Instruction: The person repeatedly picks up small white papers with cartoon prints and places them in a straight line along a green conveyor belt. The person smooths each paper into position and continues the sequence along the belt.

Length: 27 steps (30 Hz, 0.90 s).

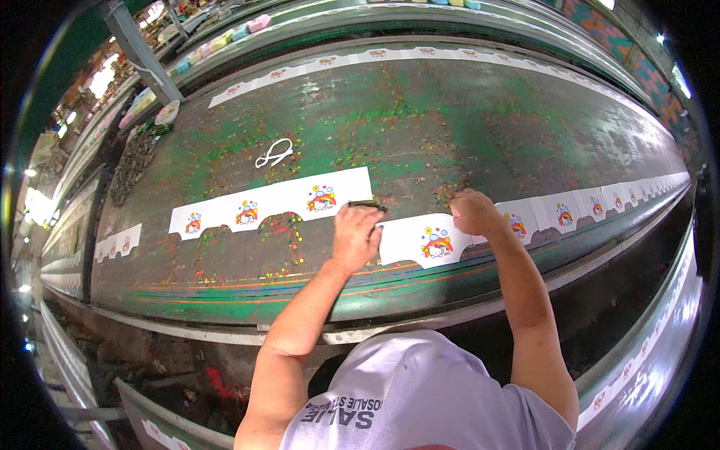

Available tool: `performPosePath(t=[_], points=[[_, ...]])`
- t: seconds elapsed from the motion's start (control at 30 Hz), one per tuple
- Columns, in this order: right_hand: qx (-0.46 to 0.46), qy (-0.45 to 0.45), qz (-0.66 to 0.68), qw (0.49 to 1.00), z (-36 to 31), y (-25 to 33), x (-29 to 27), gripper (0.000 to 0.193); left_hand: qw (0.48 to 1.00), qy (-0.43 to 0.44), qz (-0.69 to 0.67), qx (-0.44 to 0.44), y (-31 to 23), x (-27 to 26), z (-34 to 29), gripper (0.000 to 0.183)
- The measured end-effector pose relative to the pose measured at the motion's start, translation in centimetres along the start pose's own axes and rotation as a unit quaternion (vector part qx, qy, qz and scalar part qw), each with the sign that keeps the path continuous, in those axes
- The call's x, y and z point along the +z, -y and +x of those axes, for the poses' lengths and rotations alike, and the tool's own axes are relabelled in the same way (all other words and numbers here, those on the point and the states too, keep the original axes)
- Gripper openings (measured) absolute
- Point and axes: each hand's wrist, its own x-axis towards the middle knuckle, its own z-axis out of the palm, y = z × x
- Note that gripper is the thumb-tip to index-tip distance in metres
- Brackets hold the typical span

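Observation:
A white cut fabric piece [409, 238] with a colourful rainbow cartoon print lies near the front edge of the long table [420, 142]. My left hand [356, 234] is closed at its upper left corner, fingers bent down over the edge. A dark patch shows just beyond those fingers; what it is I cannot tell. At the upper right corner, my right hand [476, 212] is closed with fingertips pinched on the cloth, beside the row of printed pieces [566, 210]. Left of my left hand lies a strip of joined printed pieces [274, 199].
A white looped cord [274, 154] rests mid-table. Another printed row [375, 55] runs along the far edge, and a short strip [118, 244] lies far left. Rags [141, 154] and a grey metal post [142, 49] stand at the left end. Paint specks dot the surface.

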Motion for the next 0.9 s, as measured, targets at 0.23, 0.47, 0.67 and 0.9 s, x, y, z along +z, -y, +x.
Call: performPosePath(t=[0.23,0.47,0.67,0.9], points=[[-0.040,0.049,0.479,0.875,-4.5,1.6,-2.2,0.014,0.994,0.069,-0.026,-0.076,-7.0,2.2,1.9,0.053],[-0.045,0.071,0.456,0.886,-6.3,-2.3,-5.9,0.035,0.906,-0.033,-0.246,-0.343,-7.1,1.3,2.5,0.037],[0.025,-0.024,0.379,0.925,-3.3,-4.4,-1.8,0.023,0.884,-0.135,-0.271,-0.356,-4.2,3.0,3.1,0.034],[0.141,-0.160,0.567,0.796,4.0,-6.8,3.7,0.021,0.915,-0.214,-0.094,-0.329,2.6,6.0,5.4,0.043]])
